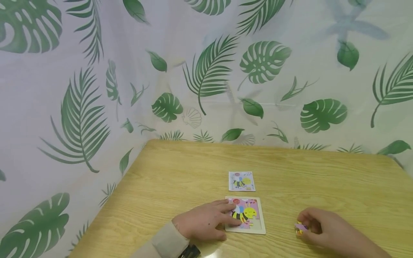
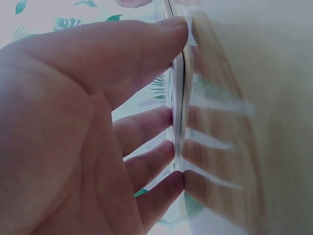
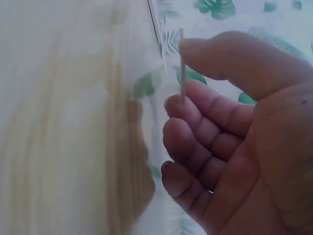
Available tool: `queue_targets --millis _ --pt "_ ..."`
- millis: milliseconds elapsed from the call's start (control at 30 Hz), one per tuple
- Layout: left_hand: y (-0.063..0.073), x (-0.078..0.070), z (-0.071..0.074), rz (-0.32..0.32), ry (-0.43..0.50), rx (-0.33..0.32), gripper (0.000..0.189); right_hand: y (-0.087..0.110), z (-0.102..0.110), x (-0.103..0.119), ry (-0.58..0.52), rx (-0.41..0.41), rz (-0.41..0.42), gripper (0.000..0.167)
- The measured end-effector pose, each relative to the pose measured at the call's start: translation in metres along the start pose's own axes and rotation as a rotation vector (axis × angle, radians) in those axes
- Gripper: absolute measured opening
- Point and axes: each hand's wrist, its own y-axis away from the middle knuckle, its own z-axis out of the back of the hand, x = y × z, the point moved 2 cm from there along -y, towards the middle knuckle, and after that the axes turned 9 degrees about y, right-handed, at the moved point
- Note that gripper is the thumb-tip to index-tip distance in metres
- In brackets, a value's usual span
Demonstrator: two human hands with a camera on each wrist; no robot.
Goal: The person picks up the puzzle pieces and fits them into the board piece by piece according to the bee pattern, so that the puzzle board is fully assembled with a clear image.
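A square jigsaw puzzle board (image 1: 262,216) with a yellow-and-black bee picture lies flat on the table, and its lower right corner shows bare pale tray. My left hand (image 1: 206,220) rests on the board's left part, fingers spread and nearly straight; the left wrist view shows several fingertips (image 2: 164,117) touching the thin board, seen edge-on. To the right of the board, my right hand (image 1: 332,227) pinches a small puzzle piece (image 1: 300,227) with purple and yellow on it. Edge-on in the right wrist view, that puzzle piece (image 3: 183,73) is a thin sliver between thumb and fingers.
Behind the board lies a small picture card (image 1: 242,181) with the same bee. Both sit on a wood-grain table (image 1: 180,172). A white curtain (image 1: 129,118) printed with green leaves hangs along the table's back and left sides.
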Motion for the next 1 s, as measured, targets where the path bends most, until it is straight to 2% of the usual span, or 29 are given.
queue_targets --millis 233,400,500,667,800,1000 --pt "0.0 0.002 -0.001 0.003 0.014 0.002 0.052 -0.022 -0.007 0.029 0.036 -0.053 0.075 0.032" --pt "0.0 0.002 -0.001 -0.002 0.001 -0.005 0.053 -0.036 -0.013 0.049 0.048 -0.053 0.093 0.033" --pt "-0.001 0.002 0.0 0.005 -0.001 -0.005 0.053 -0.043 -0.015 0.058 0.049 -0.037 0.075 0.032" --pt "-0.001 0.002 -0.001 0.015 0.006 -0.005 0.053 -0.051 -0.019 0.068 0.034 -0.01 0.064 0.032" --pt "-0.001 0.002 -0.001 0.016 0.0 -0.008 0.053 -0.055 -0.022 0.074 0.034 -0.018 0.068 0.031" --pt "-0.001 0.002 -0.002 0.02 -0.001 -0.014 0.053 -0.06 -0.028 0.079 0.059 -0.046 0.122 0.027"
